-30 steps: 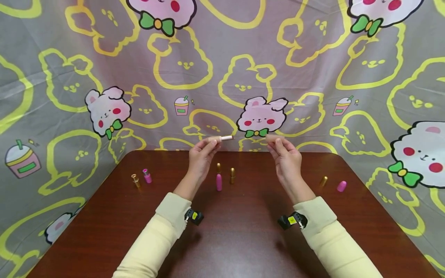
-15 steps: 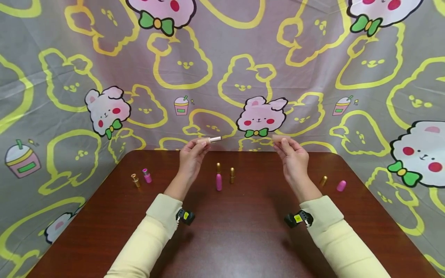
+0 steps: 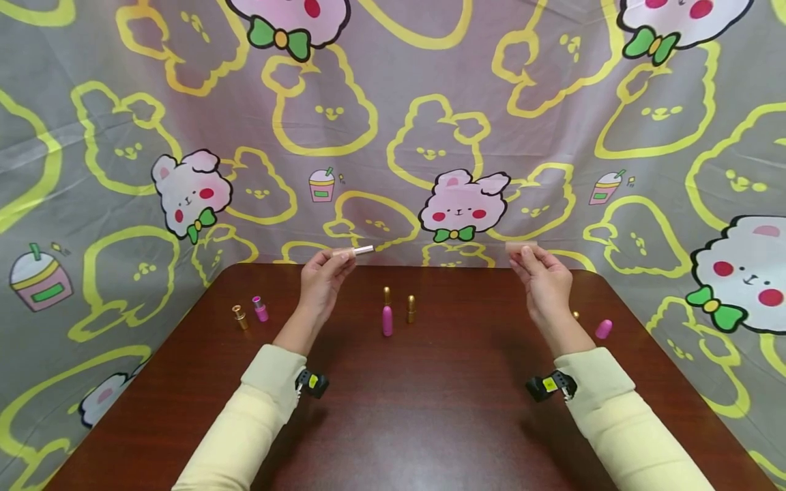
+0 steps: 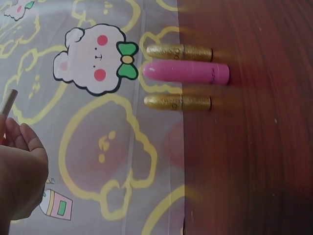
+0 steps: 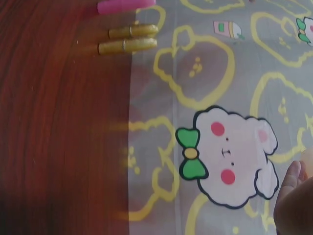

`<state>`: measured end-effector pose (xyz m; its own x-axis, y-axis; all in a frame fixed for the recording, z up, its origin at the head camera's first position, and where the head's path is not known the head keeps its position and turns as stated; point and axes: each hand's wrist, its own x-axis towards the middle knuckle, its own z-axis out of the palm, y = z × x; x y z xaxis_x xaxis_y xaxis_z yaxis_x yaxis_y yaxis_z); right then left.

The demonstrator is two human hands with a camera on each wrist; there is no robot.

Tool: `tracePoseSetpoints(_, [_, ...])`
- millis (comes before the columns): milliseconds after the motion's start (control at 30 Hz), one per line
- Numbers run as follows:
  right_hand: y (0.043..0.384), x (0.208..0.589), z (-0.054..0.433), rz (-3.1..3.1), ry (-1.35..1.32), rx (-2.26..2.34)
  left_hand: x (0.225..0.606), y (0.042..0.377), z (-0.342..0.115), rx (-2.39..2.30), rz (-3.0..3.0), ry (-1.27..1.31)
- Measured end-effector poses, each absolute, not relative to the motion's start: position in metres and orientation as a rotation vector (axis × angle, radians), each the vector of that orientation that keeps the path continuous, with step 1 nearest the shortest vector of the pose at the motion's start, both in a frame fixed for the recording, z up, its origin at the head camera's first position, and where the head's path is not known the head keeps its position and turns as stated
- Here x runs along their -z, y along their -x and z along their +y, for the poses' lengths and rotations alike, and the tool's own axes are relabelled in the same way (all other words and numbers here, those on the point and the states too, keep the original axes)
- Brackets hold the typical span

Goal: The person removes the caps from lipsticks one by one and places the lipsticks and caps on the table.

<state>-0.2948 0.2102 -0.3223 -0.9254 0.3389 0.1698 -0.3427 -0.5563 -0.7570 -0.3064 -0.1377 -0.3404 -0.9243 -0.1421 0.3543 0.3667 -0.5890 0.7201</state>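
My left hand (image 3: 322, 276) pinches a beige lipstick (image 3: 364, 250) by its base, its silvery inner tube pointing right. In the left wrist view the dark tip of that lipstick (image 4: 9, 102) shows at the edge. My right hand (image 3: 543, 279) pinches a beige lipstick cap (image 3: 520, 247), held sideways above the table's far right part. Only part of the right hand (image 5: 296, 196) shows in the right wrist view. Between the hands stand a pink capped lipstick (image 3: 387, 322) and two gold capped lipsticks, one on the right (image 3: 411, 310) and one behind (image 3: 387, 295).
Uncapped gold (image 3: 239, 318) and pink (image 3: 260, 309) lipstick bases stand at the left of the brown table (image 3: 417, 409). A pink cap (image 3: 604, 329) stands at the right; a gold cap (image 3: 576, 315) is mostly hidden by my right wrist. A patterned cloth (image 3: 381, 82) hangs behind.
Both hands have moved apart: the left hand to the left with the lipstick, the right hand to the right with the cap. The lipsticks on the table have stayed in place.
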Motion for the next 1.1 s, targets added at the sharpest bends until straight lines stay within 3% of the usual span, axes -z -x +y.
tracePoseSetpoints(1100, [0.31, 0.333, 0.259, -1.628, 0.2, -2.139, 0.35, 0.3, -0.193, 2.199, -1.617, 0.128])
